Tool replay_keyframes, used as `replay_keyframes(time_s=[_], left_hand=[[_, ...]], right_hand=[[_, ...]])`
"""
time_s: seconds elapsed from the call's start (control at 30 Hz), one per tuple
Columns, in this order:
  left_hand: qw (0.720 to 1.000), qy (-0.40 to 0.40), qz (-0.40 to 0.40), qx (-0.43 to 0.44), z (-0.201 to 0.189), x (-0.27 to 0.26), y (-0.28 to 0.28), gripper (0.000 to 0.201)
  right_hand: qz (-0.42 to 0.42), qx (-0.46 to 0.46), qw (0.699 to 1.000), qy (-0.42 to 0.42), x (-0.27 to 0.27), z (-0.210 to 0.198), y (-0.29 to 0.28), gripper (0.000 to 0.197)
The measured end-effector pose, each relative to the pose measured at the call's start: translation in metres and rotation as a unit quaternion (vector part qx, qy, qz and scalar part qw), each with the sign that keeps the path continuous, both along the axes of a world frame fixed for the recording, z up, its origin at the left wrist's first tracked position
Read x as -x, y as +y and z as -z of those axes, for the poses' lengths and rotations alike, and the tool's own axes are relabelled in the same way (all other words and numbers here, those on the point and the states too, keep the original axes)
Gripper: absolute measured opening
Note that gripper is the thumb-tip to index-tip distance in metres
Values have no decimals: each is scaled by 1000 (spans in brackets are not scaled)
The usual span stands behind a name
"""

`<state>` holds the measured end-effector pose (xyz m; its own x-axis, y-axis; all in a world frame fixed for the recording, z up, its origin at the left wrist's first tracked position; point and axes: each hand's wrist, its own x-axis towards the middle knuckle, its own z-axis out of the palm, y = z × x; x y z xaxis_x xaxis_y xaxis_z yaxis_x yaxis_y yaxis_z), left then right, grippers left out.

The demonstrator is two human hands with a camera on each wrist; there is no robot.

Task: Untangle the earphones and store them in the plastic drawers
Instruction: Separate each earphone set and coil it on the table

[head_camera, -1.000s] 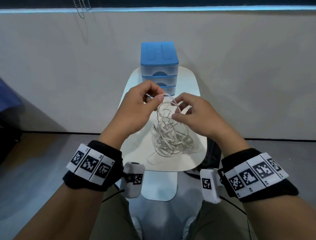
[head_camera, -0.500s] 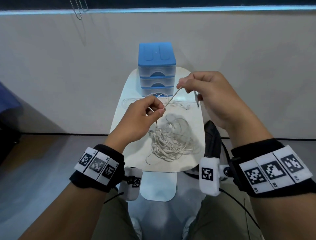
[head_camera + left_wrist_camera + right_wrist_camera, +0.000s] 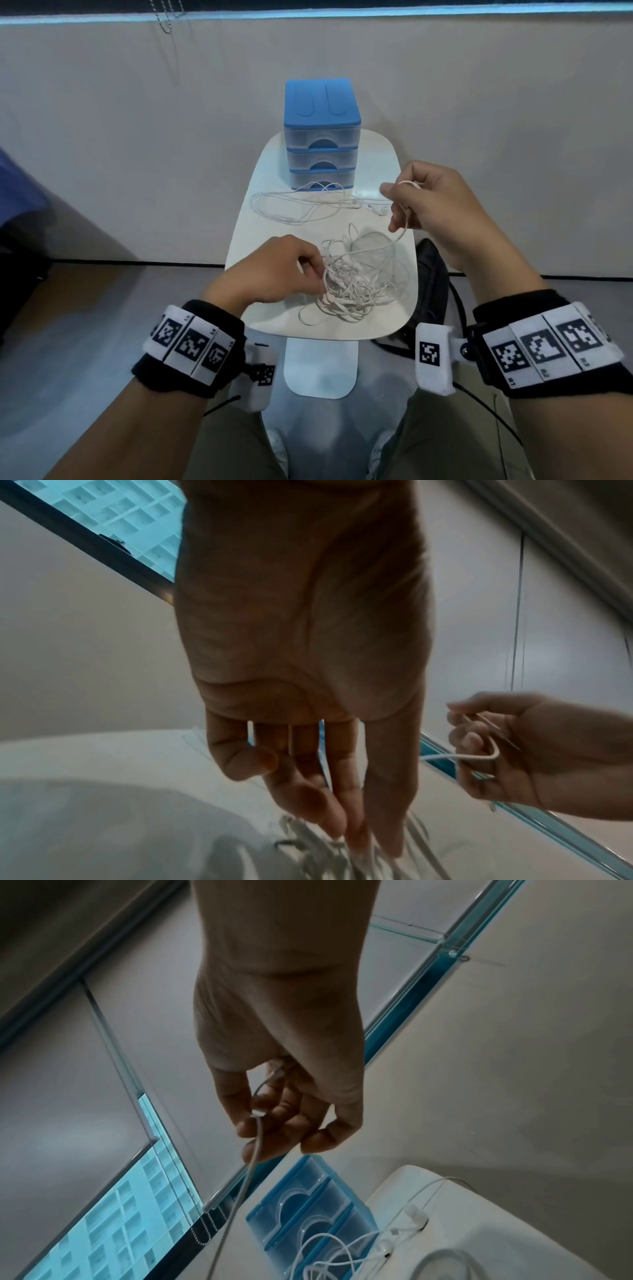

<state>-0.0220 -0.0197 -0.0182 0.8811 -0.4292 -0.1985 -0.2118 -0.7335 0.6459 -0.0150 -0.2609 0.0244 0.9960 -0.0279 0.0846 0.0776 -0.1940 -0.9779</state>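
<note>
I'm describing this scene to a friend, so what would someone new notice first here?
First, the knotted pile of white earphone cables at the near end of the small white table, with the left hand at it while the right hand pulls one cable up and away. Behind sits the blue-topped clear plastic drawer unit, all drawers shut, with a loose white earphone set before it.

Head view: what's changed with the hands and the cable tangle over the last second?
The right hand pulled one cable up and out to the right, and pinches it clear of the tangle. The left hand dropped onto the tangle and holds it on the table. The separate earphones and the closed drawers stayed put.
</note>
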Motion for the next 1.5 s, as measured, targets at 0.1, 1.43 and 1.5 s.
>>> replay_keyframes(time_s=[0.1,1.43,1.5], left_hand=[[997,-31,-31,66,7,2,-15,11],[989,-14,34,142,-4,-11,-7,40],[993,3,78,91,5,-9,-8,53]], right_hand=[[-11,69,998,9,-1,9,1,24],[-37,80,990,-109,8,-37,34,34],[-20,1,991,-134,8,-45,33,31]])
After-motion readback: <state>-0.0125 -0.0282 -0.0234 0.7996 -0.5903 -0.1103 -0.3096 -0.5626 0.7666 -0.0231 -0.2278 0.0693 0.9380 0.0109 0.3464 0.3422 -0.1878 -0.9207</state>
